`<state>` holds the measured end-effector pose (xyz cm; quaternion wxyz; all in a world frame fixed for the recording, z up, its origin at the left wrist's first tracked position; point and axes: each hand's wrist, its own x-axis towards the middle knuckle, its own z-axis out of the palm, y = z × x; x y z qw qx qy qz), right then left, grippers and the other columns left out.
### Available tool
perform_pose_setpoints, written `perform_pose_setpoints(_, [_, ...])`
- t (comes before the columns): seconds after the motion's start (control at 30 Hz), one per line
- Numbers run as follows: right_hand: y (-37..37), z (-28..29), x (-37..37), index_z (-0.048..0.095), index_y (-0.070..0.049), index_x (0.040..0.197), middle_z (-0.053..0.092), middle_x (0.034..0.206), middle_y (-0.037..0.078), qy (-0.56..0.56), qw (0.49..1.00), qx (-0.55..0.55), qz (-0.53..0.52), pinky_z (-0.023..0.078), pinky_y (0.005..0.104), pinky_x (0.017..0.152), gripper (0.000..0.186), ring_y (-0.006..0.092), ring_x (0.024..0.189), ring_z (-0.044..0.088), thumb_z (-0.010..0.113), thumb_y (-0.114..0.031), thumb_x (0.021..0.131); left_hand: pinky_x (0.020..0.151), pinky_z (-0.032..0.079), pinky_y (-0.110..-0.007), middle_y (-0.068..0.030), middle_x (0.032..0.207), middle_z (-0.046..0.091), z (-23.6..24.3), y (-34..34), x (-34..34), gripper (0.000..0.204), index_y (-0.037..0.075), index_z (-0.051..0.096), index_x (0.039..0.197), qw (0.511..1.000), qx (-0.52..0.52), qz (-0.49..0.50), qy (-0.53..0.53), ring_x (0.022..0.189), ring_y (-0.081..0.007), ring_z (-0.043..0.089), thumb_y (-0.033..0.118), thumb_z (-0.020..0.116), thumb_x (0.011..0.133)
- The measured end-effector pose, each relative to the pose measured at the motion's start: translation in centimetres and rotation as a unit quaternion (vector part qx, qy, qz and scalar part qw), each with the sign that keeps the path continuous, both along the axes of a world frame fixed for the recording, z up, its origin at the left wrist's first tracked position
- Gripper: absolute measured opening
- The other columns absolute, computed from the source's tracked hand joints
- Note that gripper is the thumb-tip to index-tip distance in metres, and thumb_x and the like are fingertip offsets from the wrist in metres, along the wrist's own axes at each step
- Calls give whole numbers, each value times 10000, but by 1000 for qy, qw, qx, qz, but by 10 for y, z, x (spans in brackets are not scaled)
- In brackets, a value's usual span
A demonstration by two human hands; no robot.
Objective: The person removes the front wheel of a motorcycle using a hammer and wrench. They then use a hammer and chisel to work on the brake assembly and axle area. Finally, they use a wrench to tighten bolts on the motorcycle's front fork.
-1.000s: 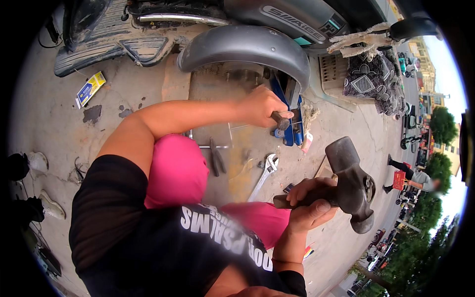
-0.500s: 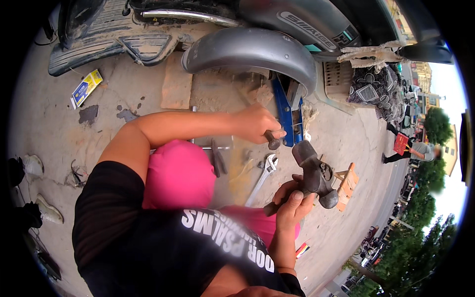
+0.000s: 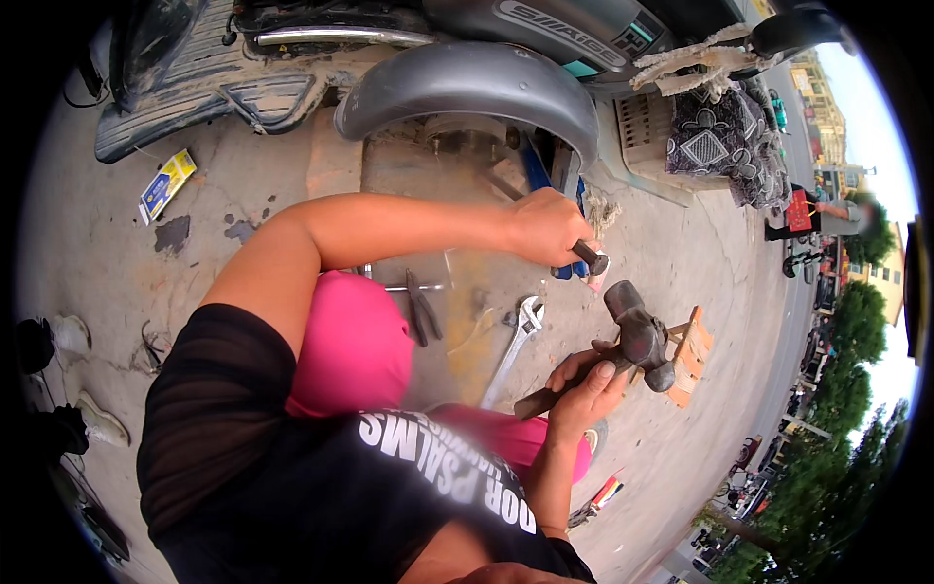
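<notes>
My left hand is wrapped round a dark steel chisel. Its flattened head sticks out toward the right, and its other end points under the grey fender. In my right hand is a ball-peen hammer, gripped by the handle close to the head. The hammer's flat face is near the chisel's head, with a gap between them. Beyond my left hand stands a blue metal frame, partly hidden by the hand and the fender.
An adjustable wrench and pliers lie on the concrete before my knees. A small wooden stool stands at right. A crate sits beside the vehicle, and a yellow-blue box lies at left. A person is far right.
My left hand has moved right with the chisel, whose shaft shows more. The hammer has shifted right and turned a little. The whole view has moved slightly.
</notes>
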<state>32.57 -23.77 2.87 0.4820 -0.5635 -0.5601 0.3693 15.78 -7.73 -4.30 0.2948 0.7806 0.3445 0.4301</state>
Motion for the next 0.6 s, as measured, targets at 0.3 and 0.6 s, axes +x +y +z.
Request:
perform_pose_setpoints(0.3, [-3, -4, 13, 441, 0, 1063, 440, 606, 50, -11, 1000, -19, -13, 400, 269, 395, 431, 121, 424, 433, 403, -426, 1013, 562, 459, -453, -177, 623, 604, -6, 15, 3, 234, 55, 676, 728, 998, -21, 11, 60, 598, -369, 601, 266, 649, 826])
perform_pose_setpoints(0.6, [34, 28, -5, 466, -5, 1042, 396, 586, 44, 85, 984, -159, -6, 370, 275, 375, 437, 119, 397, 367, 381, -433, 1016, 528, 448, -451, -153, 608, 608, -6, 22, 12, 223, 89, 678, 707, 997, 28, 46, 58, 551, -353, 597, 275, 652, 828])
